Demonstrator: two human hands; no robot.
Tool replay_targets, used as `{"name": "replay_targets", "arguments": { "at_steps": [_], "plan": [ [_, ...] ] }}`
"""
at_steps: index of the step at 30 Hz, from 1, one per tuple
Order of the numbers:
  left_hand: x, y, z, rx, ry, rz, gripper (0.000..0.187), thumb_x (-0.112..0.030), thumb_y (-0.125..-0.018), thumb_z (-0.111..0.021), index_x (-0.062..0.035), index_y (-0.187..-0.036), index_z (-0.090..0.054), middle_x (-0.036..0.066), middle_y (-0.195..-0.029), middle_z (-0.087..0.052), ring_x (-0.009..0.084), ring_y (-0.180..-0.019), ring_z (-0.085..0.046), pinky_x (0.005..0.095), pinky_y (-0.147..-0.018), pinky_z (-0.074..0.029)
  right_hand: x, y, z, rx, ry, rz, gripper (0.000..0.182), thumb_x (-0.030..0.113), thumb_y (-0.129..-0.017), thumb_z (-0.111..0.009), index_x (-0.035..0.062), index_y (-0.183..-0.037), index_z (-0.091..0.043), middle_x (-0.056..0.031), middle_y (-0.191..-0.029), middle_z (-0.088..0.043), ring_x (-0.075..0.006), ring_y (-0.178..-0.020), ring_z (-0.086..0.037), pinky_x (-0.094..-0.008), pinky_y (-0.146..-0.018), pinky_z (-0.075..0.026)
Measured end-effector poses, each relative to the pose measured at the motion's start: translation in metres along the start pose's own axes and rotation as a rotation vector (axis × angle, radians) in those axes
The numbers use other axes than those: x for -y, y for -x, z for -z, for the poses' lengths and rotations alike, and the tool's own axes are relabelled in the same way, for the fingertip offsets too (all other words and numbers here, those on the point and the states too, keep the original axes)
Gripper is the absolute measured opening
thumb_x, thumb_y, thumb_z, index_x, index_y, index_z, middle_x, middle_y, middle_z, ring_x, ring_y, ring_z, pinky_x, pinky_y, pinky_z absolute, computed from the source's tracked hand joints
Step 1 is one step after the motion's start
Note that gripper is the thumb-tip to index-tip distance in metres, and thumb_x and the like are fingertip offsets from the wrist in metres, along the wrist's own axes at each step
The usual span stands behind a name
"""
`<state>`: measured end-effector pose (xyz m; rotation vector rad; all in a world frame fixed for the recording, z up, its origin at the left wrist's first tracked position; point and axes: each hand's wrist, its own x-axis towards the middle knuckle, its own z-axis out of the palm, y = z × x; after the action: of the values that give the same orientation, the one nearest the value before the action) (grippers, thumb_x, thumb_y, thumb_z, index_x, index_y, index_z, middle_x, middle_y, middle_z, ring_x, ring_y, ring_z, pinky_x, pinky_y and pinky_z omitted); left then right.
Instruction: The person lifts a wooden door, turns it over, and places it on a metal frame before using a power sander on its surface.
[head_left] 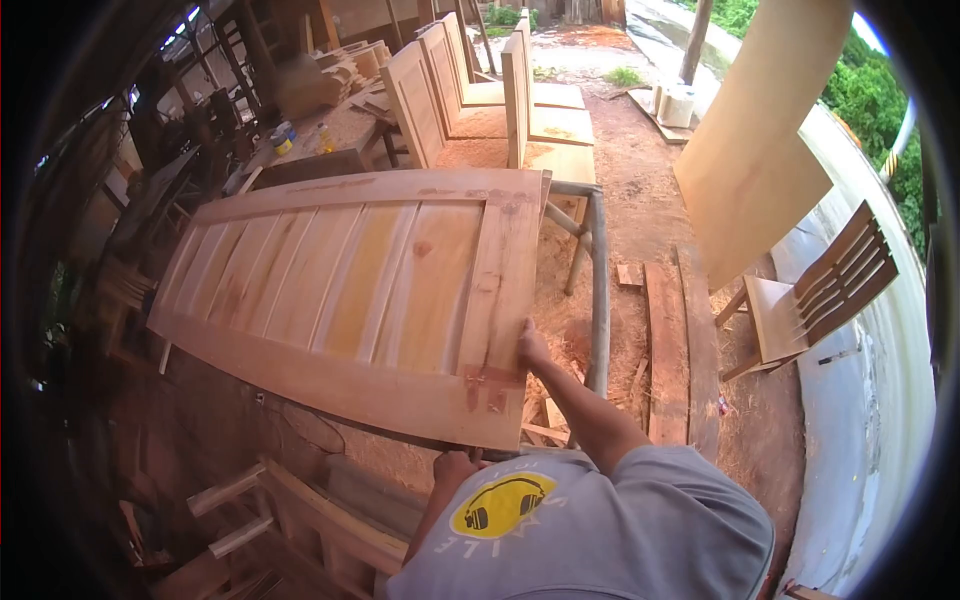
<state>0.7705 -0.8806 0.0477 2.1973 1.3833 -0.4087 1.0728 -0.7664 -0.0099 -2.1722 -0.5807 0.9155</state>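
Note:
A panelled wooden door lies across a support, with reddish patches at its near right corner. My right hand is closed round the door's right end edge, its fingers partly hidden. Lower down, my left hand is closed at the near edge close to the same corner; its fingertips are hidden under the door. A grey pipe-like frame shows beyond the right end.
Several wooden panels stand upright behind the door. To the right are a wooden chair, a large leaning sheet and planks on the ground. A cluttered workbench stands at back left; wooden framing lies at lower left.

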Motion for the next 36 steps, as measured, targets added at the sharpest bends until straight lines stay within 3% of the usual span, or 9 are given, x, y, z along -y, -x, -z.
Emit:
{"name": "replay_targets", "arguments": {
  "at_steps": [4,7,17,20,23,29,33,36],
  "plan": [
    [0.011,-0.003,-0.016,-0.119,0.263,-0.033,0.051,-0.058,-0.088,-0.051,-0.0165,-0.111,-0.069,0.018,-0.102,-0.069,0.0349,-0.092,-0.068,0.0457,-0.082,-0.053,-0.003,0.017,0.002,0.072,0.014,-0.034,0.088,0.061,-0.097,-0.01,-0.0069,-0.118,-0.061,-0.0326,-0.123,-0.056,-0.045,-0.122,-0.05,-0.0471,-0.105,-0.037],
    [0.014,-0.007,-0.024,-0.161,0.368,-0.05,0.05,-0.057,-0.088,-0.052,-0.0165,-0.111,-0.069,0.018,-0.103,-0.069,0.0346,-0.092,-0.067,0.0454,-0.082,-0.053,0.004,0.028,0.009,0.086,0.017,-0.033,0.087,0.061,-0.098,-0.01,-0.0074,-0.114,-0.062,-0.034,-0.119,-0.057,-0.0464,-0.119,-0.051,-0.0483,-0.104,-0.038],
    [0.023,-0.003,-0.002,0.007,0.182,-0.078,0.047,-0.055,-0.087,-0.055,-0.0166,-0.112,-0.068,0.016,-0.106,-0.069,0.0337,-0.094,-0.067,0.0446,-0.082,-0.052,0.006,0.032,0.012,0.039,0.05,0.037,0.086,0.058,-0.099,-0.014,-0.0096,-0.099,-0.067,-0.0354,-0.1,-0.063,-0.0491,-0.105,-0.058,-0.0512,-0.094,-0.043],
    [0.025,-0.003,-0.003,0.031,0.172,-0.095,0.047,-0.054,-0.087,-0.055,-0.0167,-0.112,-0.068,0.016,-0.107,-0.069,0.0335,-0.094,-0.067,0.0444,-0.082,-0.052,0.004,0.032,0.01,-0.004,0.051,-0.013,0.084,0.06,-0.098,-0.017,-0.0081,-0.099,-0.067,-0.0352,-0.104,-0.062,-0.0494,-0.107,-0.058,-0.0527,-0.095,-0.043],
    [0.023,-0.002,0.002,0.051,0.191,-0.102,0.046,-0.053,-0.087,-0.056,-0.0167,-0.112,-0.068,0.015,-0.108,-0.069,0.0332,-0.095,-0.066,0.0441,-0.082,-0.052,-0.009,0.021,0.007,0.067,-0.033,0.058,0.085,0.06,-0.098,-0.015,-0.0079,-0.105,-0.066,-0.0315,-0.101,-0.065,-0.0449,-0.105,-0.06,-0.0487,-0.093,-0.045],
    [0.017,-0.004,0.008,0.099,0.258,-0.07,0.044,-0.051,-0.085,-0.059,-0.0164,-0.112,-0.067,0.014,-0.108,-0.068,0.0317,-0.098,-0.065,0.0433,-0.083,-0.051,0.011,0.042,0.018,-0.001,-0.126,0.051,0.088,0.065,-0.097,-0.019,-0.01,-0.106,-0.064,-0.0304,-0.098,-0.066,-0.043,-0.102,-0.062,-0.0458,-0.09,-0.045],
    [0.016,-0.001,0.017,0.089,0.283,-0.113,0.05,-0.054,-0.082,-0.061,-0.0159,-0.115,-0.065,0.014,-0.107,-0.068,0.032,-0.097,-0.065,0.0434,-0.082,-0.051,0.02,0.046,0.021,-0.013,-0.02,-0.043,0.086,0.066,-0.096,-0.024,-0.0099,-0.11,-0.063,-0.0291,-0.103,-0.065,-0.0415,-0.104,-0.061,-0.0441,-0.089,-0.046],
    [0.018,0.004,0.03,0.071,0.261,-0.176,0.055,-0.058,-0.08,-0.061,-0.0152,-0.115,-0.065,0.014,-0.105,-0.069,0.0328,-0.096,-0.065,0.0435,-0.082,-0.052,0.026,0.051,0.027,0.071,-0.143,-0.004,0.088,0.069,-0.093,-0.033,-0.0116,-0.117,-0.06,-0.0284,-0.113,-0.063,-0.0382,-0.111,-0.059,-0.0426,-0.091,-0.045]
  ]
}}
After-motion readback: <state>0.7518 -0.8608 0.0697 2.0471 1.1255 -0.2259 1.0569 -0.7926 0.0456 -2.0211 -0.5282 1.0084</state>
